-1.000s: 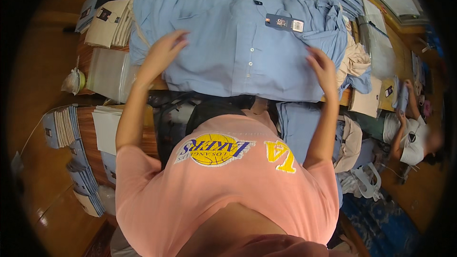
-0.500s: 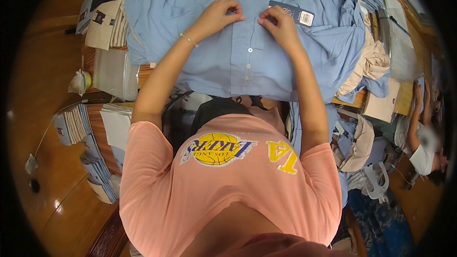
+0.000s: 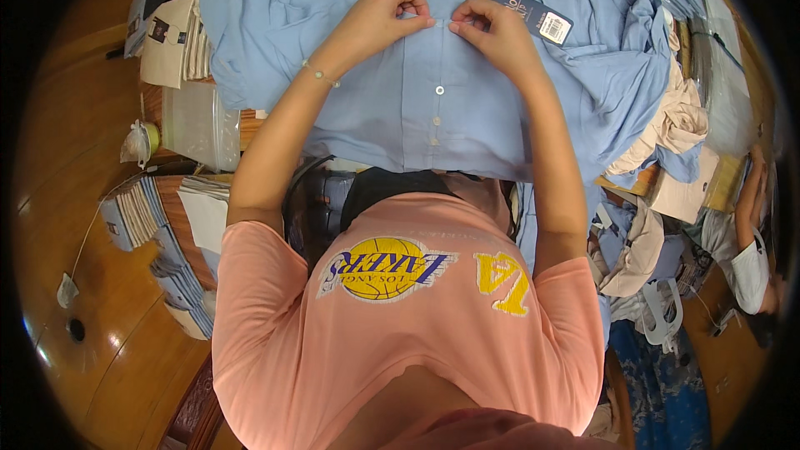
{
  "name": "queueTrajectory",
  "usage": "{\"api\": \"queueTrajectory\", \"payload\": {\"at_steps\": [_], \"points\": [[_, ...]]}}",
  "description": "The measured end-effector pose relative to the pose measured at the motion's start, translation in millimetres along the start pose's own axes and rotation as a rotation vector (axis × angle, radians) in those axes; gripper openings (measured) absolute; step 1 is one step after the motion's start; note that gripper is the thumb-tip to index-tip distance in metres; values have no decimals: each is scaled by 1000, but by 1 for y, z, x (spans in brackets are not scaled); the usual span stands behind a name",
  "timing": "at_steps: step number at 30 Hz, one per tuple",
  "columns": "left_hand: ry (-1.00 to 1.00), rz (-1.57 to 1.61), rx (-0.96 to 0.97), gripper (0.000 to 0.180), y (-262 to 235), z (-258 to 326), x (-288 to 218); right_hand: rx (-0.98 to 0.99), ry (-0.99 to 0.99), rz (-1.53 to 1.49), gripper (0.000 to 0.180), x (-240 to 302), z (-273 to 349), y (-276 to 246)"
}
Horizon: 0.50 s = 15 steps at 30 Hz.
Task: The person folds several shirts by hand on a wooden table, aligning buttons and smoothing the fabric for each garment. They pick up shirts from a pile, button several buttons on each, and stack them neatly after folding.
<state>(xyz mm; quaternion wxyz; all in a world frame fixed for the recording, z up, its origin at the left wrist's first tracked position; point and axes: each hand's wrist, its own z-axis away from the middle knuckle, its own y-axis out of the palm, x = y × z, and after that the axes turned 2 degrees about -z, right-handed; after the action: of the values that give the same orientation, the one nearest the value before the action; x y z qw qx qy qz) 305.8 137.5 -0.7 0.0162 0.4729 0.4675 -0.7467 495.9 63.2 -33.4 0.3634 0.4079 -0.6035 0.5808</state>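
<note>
A light blue button-front shirt [image 3: 400, 108] lies spread flat on the table before me, its white buttons running down the middle. My left hand [image 3: 383, 17] and my right hand [image 3: 492, 29] meet at the upper part of the button strip, each pinching the fabric near the collar. A dark hang tag with a white label [image 3: 527, 14] rests just right of my right hand. A thin bracelet circles my left wrist.
More blue and beige garments [image 3: 667, 117] pile up at the right. Stacks of folded packaged shirts [image 3: 162, 233] sit at the left on the wooden floor, with a clear plastic bag [image 3: 200, 125] near the table edge. Another person [image 3: 750, 258] crouches at the far right.
My hands came in from the shirt's outer sides to its centre, then settled at the top of the button strip, pinching it. The view shifted slightly down.
</note>
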Motion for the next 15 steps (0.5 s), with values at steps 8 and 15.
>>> {"api": "queueTrajectory", "payload": {"at_steps": [8, 15], "points": [[2, 54, -5, 22, 0, -2, -1, 66, 41, -24, 16, 0, -6, -4], [42, 84, -34, 21, 1, -5, 2, 69, 47, 4, 15, 4, -9, -4]]}}
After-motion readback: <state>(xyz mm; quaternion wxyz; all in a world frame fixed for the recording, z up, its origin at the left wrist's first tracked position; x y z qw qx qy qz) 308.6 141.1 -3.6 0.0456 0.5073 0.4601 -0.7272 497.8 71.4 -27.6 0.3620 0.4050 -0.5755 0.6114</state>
